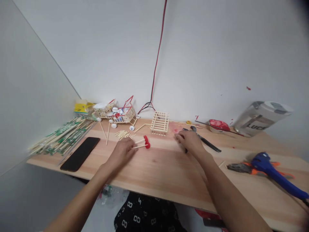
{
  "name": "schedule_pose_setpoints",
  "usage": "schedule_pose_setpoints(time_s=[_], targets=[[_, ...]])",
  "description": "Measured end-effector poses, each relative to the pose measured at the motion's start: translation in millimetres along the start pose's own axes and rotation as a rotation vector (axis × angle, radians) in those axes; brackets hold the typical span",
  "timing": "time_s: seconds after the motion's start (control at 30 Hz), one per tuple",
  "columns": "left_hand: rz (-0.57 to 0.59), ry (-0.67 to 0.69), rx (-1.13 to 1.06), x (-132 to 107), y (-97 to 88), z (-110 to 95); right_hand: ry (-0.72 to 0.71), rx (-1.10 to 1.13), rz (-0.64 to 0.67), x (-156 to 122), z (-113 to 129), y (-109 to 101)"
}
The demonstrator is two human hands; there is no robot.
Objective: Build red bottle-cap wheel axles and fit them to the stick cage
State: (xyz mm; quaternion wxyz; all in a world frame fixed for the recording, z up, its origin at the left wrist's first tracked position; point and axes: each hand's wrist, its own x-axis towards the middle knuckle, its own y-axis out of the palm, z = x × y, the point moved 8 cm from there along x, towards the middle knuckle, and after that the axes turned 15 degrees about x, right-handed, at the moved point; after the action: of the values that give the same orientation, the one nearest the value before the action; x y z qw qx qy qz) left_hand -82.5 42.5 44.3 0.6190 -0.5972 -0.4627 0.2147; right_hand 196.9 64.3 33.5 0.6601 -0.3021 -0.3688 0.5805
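My left hand (123, 150) is closed on two thin wooden sticks (138, 146), just above the table. At their far ends sit red round pieces (147, 142), which look like small wheels or caps. My right hand (189, 140) lies over black-handled pliers (209, 144), its fingers curled around their middle and hiding part of them. Between the hands and farther back is a small slatted frame (160, 123) of wooden sticks. Short cut sticks (124, 134) lie in a loose pile behind my left hand.
Left are a black phone (80, 153) and packaged sticks (64, 135). Stick-built carts (123, 116) with white wheels stand by the wall. Right are a red-stained dish (219, 125), a clear container (262, 117), a blue glue gun (272, 170) and orange-handled pliers (240, 167). A cable (159, 48) hangs behind.
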Motion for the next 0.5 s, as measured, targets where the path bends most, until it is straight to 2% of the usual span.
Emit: schedule_pose_setpoints(time_s=[0.13,0.27,0.5], targets=[[-0.055,-0.092,-0.040,-9.7,-8.9,15.7,-0.005,-0.003,0.015,1.8,-1.7,4.9],[-0.079,-0.128,-0.020,-8.4,-15.6,29.7,-0.006,-0.004,0.024,2.9,-3.0,7.6],[-0.050,-0.123,0.075,-3.6,-4.3,33.7,-0.005,0.002,0.025,2.5,-2.8,7.9]])
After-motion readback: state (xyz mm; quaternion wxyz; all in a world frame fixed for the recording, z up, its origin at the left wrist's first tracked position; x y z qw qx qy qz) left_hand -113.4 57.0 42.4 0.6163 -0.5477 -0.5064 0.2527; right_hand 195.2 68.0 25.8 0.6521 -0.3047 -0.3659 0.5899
